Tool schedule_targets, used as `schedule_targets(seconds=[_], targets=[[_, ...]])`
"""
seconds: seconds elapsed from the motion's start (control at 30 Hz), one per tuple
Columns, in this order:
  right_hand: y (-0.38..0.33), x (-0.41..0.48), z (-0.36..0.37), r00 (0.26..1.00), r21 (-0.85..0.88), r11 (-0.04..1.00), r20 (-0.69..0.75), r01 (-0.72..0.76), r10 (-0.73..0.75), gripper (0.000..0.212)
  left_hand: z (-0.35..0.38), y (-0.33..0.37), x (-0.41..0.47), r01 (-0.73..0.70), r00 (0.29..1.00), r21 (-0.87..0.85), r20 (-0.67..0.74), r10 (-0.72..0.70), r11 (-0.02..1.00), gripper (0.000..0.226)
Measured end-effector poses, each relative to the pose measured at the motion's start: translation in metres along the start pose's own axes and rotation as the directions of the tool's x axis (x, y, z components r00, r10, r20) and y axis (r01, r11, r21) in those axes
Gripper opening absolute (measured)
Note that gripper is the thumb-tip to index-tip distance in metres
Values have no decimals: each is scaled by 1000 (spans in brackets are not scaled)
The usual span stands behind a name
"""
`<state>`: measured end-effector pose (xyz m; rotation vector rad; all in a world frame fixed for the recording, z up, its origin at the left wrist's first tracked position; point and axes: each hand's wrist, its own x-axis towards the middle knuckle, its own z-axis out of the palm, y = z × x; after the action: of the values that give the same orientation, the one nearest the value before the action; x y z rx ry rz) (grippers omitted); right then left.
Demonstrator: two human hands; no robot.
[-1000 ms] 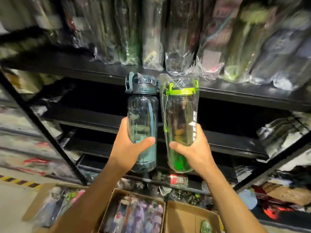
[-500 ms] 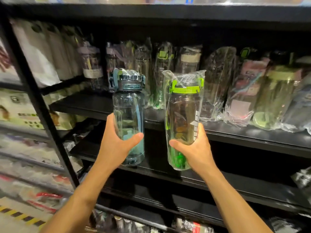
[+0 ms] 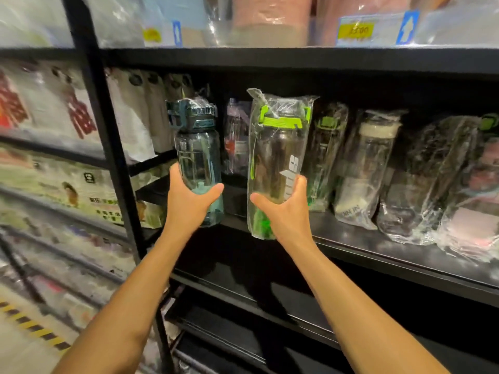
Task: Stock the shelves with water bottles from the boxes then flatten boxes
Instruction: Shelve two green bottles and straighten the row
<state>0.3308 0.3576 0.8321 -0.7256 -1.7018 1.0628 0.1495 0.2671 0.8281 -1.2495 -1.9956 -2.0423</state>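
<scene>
My left hand [image 3: 189,205] grips the lower part of a teal-blue water bottle [image 3: 197,149] with a dark teal lid, upright at the left end of the black shelf [image 3: 378,247]. My right hand [image 3: 286,214] grips a green-lidded bottle [image 3: 275,152] wrapped in clear plastic, also upright, just to the right. Both bottles hover over the shelf's front edge, in front of a row of several wrapped bottles [image 3: 364,168].
A black upright post [image 3: 108,147] stands left of my left hand. White packaged goods [image 3: 135,112] fill the left bay. An upper shelf [image 3: 297,60] carries price tags [image 3: 356,29]. Lower black shelves [image 3: 243,292] lie beneath. Yellow-black floor tape [image 3: 32,325] shows at lower left.
Both hands have raised the two bottles from over the boxes up to the stocked shelf and moved them forward to its front edge. The boxes have left the view.
</scene>
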Motion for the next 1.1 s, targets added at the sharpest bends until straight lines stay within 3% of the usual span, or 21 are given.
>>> schedule_targets(seconds=[0.23,0.43,0.77,1.0,1.1], targets=[[1,42,43,1000,-24,1000,8,-14,14,92,4,-29,38,11,1000,44,-5,-11,999,90],[21,65,74,996,-50,996,35,-77,79,93,5,-55,58,28,999,52,-18,-27,998,80],[46,104,92,984,-48,985,68,-163,167,98,6,-83,92,41,999,57,5,-41,998,102],[53,130,108,971,-83,968,16,-238,240,102,18,-94,121,61,996,58,69,-65,996,84],[54,137,115,970,-100,965,-15,-242,241,90,24,-97,130,71,992,63,100,-77,995,87]])
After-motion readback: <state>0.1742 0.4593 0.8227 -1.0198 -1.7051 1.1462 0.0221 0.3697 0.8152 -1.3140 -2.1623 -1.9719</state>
